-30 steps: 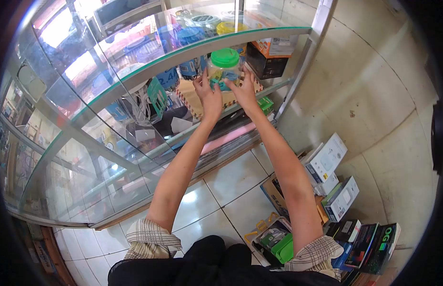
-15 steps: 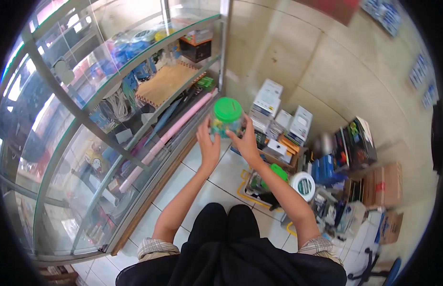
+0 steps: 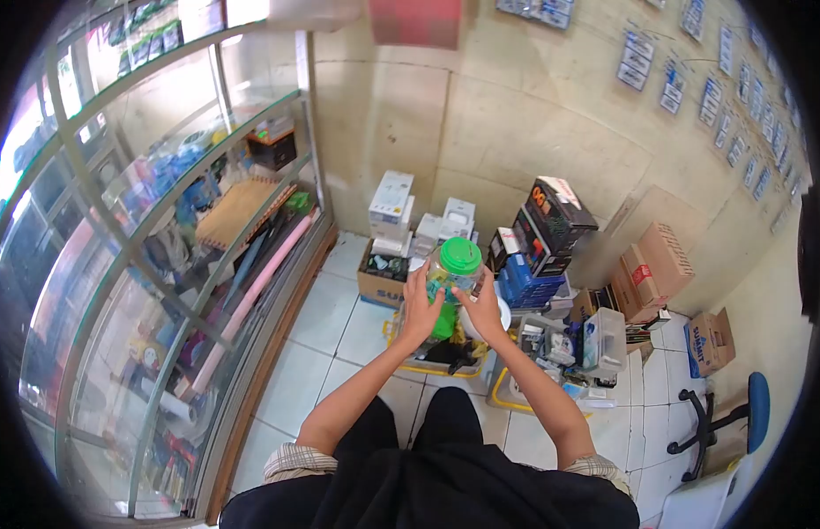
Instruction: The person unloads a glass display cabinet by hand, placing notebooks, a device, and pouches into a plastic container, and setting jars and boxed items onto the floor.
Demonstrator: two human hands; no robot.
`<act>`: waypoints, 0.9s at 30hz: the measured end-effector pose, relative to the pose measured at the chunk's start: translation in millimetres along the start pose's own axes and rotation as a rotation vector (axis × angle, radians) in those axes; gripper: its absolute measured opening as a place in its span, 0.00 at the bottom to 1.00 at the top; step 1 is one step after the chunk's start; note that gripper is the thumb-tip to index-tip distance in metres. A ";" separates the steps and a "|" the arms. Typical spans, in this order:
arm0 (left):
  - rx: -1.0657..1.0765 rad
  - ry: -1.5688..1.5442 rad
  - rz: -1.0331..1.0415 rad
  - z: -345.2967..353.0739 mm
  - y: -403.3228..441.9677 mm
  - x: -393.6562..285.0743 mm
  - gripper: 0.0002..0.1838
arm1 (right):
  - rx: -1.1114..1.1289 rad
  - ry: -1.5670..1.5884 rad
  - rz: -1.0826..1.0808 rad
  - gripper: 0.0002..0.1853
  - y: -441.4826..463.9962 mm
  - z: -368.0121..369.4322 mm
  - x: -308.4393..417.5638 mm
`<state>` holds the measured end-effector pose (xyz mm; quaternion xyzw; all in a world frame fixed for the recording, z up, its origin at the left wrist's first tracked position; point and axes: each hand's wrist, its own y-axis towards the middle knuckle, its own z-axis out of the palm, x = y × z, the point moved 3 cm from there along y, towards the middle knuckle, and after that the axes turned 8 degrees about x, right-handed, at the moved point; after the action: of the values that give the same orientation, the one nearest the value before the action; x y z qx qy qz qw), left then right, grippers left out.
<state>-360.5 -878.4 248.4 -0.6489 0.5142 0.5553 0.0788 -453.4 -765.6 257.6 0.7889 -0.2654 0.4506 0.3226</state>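
"Jar (image 3: pixel 459 264) and hands have come away from the cabinet (image 3: pixel 311 115), where they were a second ago."

"Where is it now?"

"Raised in front of the person, in view above the floor clutter, green lid on."

"And the grip?"

"Left hand (image 3: pixel 421 310) on one side, right hand (image 3: pixel 486 314) on the other, thumbs on the near side. Some fingers are hidden behind it."

"What's inside?"

"Small blue-green bits, too blurred to name."

"Anything else covered?"

"A white tub (image 3: pixel 501 319), partly behind the right hand. Between the wrists shows something green (image 3: pixel 443 324), hard to make out. Up top, the red sheet (image 3: pixel 416 22) is cut off."
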 end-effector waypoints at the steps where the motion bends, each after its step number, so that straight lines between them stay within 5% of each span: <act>1: -0.016 0.000 0.027 8.1 12.6 -1.5 0.33 | -0.017 -0.002 -0.010 0.41 10.8 -9.0 -3.9; 3: 0.002 0.025 0.021 25.2 36.5 0.3 0.33 | -0.055 0.037 -0.124 0.40 29.3 -23.1 -11.9; 16: 0.024 -0.053 0.051 101.6 216.5 117.3 0.33 | -0.229 -0.121 -0.055 0.39 222.4 -37.4 -116.1; 27: 0.007 -0.046 -0.033 129.1 228.5 146.5 0.36 | -0.251 -0.185 0.010 0.40 244.8 -29.8 -156.7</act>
<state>-636.9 -981.2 190.2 -0.6442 0.5033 0.5668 0.1019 -714.2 -882.6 197.0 0.7792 -0.3521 0.3408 0.3909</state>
